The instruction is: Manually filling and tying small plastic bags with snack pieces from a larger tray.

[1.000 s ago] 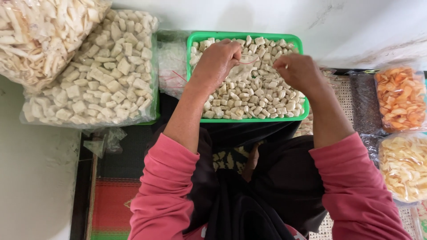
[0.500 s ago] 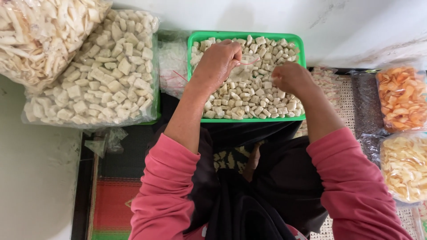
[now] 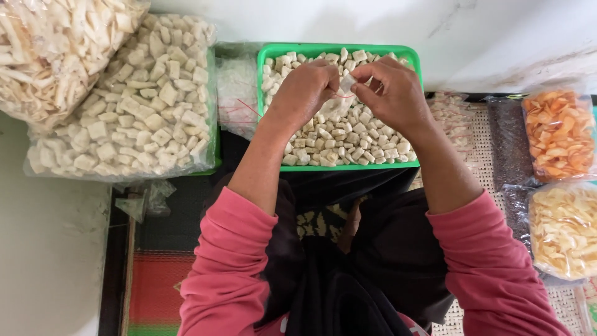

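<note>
A big clear bag of white cracker cubes [image 3: 134,102] is lying at the far left, with a bag of pale strips [image 3: 59,46] resting partly over its upper corner. A green tray [image 3: 411,55] is sitting in front of the person, filled with small white cubes. At the right edge, a bag of orange chips [image 3: 559,134] is lying above a bag of pale yellow chips [image 3: 563,230]. Over the tray, the left hand [image 3: 305,90] and the right hand [image 3: 392,90] are meeting, fingers curled inward, each pinching a small clear packet [image 3: 346,83] held between them just above the cubes. A thin red tie [image 3: 342,95] is running across the packet between the two hands.
</note>
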